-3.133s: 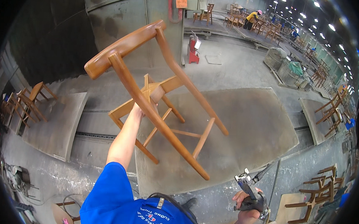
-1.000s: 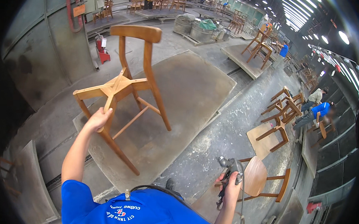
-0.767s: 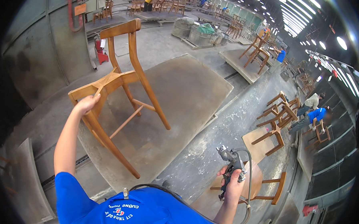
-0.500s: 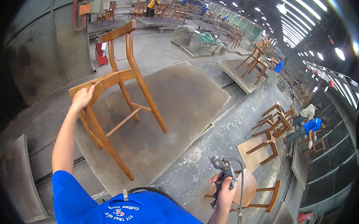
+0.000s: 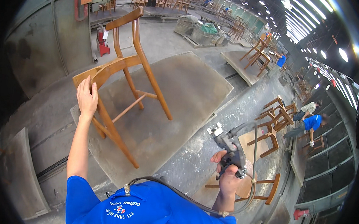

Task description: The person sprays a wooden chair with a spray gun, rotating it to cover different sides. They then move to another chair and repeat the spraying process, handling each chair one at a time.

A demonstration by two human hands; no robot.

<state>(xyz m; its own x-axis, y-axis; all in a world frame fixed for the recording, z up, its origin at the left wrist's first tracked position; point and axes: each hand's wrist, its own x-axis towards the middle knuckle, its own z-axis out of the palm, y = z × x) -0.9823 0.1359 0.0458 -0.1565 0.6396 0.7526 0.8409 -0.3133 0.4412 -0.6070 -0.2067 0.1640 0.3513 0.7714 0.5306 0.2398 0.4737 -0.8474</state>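
The wooden chair point(image 5: 123, 75) stands tilted on a grey mat point(image 5: 188, 92) on the floor, ahead and to the left, its long axis running from the legs near the person up to the backrest far away. The left hand point(image 5: 87, 98), the nearer one, grips the seat frame, while the right hand point(image 5: 229, 176) is closed around a spray gun point(image 5: 228, 148) well apart from the chair, its nozzle pointing up and left toward it.

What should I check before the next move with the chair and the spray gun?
1. Left hand on the wooden chair at its seat frame: ok.
2. Chair legs on the grey floor mat: ok, though the chair leans.
3. Right hand gripping the spray gun: ok.
4. Hose free of snags: cannot tell, it runs across the blue shirt.
5. Nozzle aimed at the chair: not ok, it points elsewhere.
6. Other workers clear: ok, far off.
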